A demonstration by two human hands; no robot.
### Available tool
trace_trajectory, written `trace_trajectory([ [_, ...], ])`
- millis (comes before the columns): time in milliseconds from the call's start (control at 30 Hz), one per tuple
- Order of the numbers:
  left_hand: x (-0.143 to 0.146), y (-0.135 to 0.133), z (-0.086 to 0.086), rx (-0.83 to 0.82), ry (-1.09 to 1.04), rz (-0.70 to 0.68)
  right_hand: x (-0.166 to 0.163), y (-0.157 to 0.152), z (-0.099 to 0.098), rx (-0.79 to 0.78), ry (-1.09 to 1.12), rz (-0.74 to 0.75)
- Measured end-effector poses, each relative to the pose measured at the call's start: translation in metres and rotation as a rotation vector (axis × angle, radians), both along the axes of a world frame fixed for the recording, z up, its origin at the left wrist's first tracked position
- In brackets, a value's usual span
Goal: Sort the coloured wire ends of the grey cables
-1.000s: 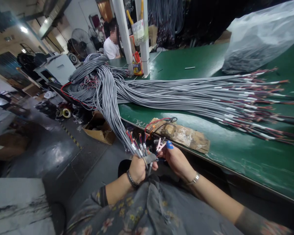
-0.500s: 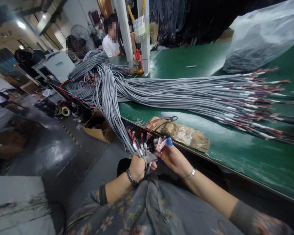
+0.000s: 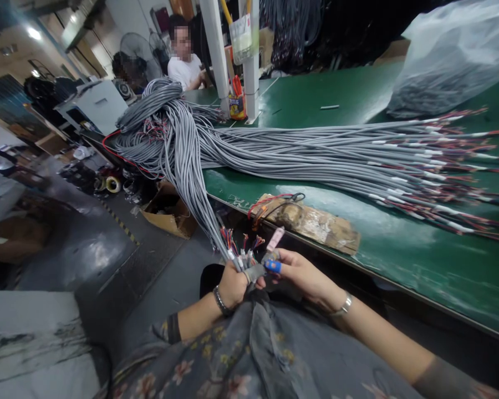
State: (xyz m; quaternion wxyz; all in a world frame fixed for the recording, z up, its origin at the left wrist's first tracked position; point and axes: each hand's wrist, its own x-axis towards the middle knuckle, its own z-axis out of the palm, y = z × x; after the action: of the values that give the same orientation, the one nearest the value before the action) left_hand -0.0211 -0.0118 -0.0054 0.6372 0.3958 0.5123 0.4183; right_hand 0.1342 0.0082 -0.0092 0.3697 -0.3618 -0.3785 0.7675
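Note:
My left hand (image 3: 235, 285) is closed around the bundle of grey cables (image 3: 191, 144), close to their stripped ends. Grey wrapping covers its thumb. Red, blue and other thin wires (image 3: 227, 238) fan out above that fist, with white bands below them. Just to its right, my right hand (image 3: 301, 274) pinches a small pink clip-like thing (image 3: 275, 238), whose pink end points up. A blue cover (image 3: 273, 266) is on the right thumb, which nearly meets the left one. The fingers hide the clip's lower part.
On the green table (image 3: 399, 277) lie more grey cables (image 3: 316, 149) and a worn wooden board (image 3: 316, 221) with red and black leads. A plastic bag (image 3: 453, 61) stands at the back right. A cardboard box (image 3: 170, 213) is below the edge. A co-worker (image 3: 185, 64) sits beyond.
My right hand has turned and moved in toward the left thumb, its blue-covered thumb coming down. The pink clip now points up. My left hand keeps its grip on the cables.

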Motion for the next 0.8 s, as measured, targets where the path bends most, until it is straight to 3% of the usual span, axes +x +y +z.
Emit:
trace_trajectory([
  [200,-0.003,-0.001,0.003,0.054,0.058,-0.129,-0.012,-0.006,0.005,0.092,-0.085,-0.063],
  [333,-0.001,-0.002,0.002,0.015,-0.016,-0.018,-0.015,-0.003,-0.007,-0.024,-0.095,-0.250],
  [467,0.001,-0.002,0.005,-0.045,-0.074,0.059,-0.008,0.008,-0.018,-0.160,0.050,-0.442],
  [633,0.006,0.003,0.010,-0.063,-0.109,0.072,-0.003,0.019,-0.014,-0.196,0.235,-0.299],
  [800,0.014,0.011,0.014,-0.063,-0.137,0.078,-0.009,0.021,-0.007,-0.095,0.238,-0.344],
])
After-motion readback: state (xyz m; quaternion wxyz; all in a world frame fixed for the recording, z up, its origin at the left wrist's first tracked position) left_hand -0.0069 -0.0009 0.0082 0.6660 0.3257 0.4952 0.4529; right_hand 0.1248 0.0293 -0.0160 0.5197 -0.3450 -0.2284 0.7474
